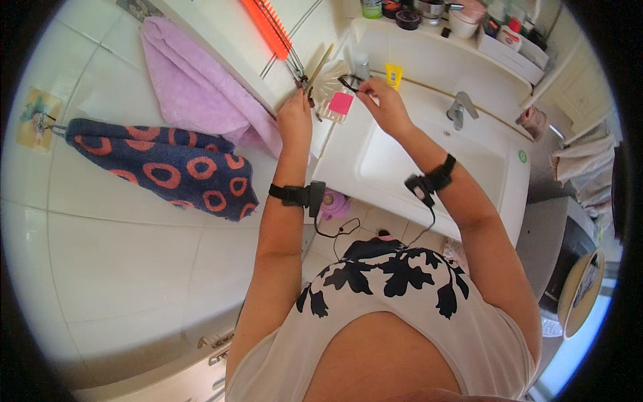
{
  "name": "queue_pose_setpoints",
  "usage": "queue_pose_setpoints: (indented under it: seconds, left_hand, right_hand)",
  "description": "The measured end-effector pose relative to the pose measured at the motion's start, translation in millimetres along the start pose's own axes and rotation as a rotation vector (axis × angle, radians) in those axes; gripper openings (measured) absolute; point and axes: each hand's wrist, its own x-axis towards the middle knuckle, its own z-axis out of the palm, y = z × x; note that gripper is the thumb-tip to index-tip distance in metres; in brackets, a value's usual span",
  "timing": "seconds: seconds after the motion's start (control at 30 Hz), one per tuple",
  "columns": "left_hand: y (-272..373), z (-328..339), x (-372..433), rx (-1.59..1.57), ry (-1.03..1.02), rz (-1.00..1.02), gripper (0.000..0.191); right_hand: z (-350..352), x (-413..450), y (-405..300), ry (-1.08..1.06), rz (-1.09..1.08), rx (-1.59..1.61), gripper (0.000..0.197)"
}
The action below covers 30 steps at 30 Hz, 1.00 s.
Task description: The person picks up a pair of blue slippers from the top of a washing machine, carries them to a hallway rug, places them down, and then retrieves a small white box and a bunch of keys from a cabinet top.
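Note:
My right hand (384, 103) is over the back left of the white washbasin (346, 173). Its thumb and fingers pinch a thin black loop (348, 83), which looks like a hair tie. My left hand (295, 119) is up against the wall at the basin's left corner. Its fingertips meet dark hanging cords with small reddish beads (301, 80); whether they grip them is hidden. Above hangs an orange comb (274, 30). Between my hands stands a clear bottle with a pink label (341, 104), beside a pale, ribbed, shell-like object (329, 75).
A yellow tube (394, 75) and a grey-capped bottle (361, 68) stand behind my right hand. The faucet (459, 108) is farther right. Toiletries crowd the shelf (452, 42) above. A lilac towel (196, 85) and a dark patterned towel (161, 168) hang on the left.

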Motion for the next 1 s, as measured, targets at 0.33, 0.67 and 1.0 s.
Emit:
queue_pose_setpoints:
  seconds: [0.33,0.67,1.0]
  left_hand:
    - [7,18,-13,0.092,-0.057,-0.024,0.026]
    - [6,27,-31,0.219,-0.158,0.023,0.045]
    - [5,-64,-138,0.041,-0.245,-0.08,0.035]
  right_hand:
    - [33,49,52,-0.297,-0.236,-0.425,0.021]
    - [-2,-30,51,-0.156,-0.01,-0.174,0.032]
    - [-67,-53,35,-0.059,0.229,0.021,0.022]
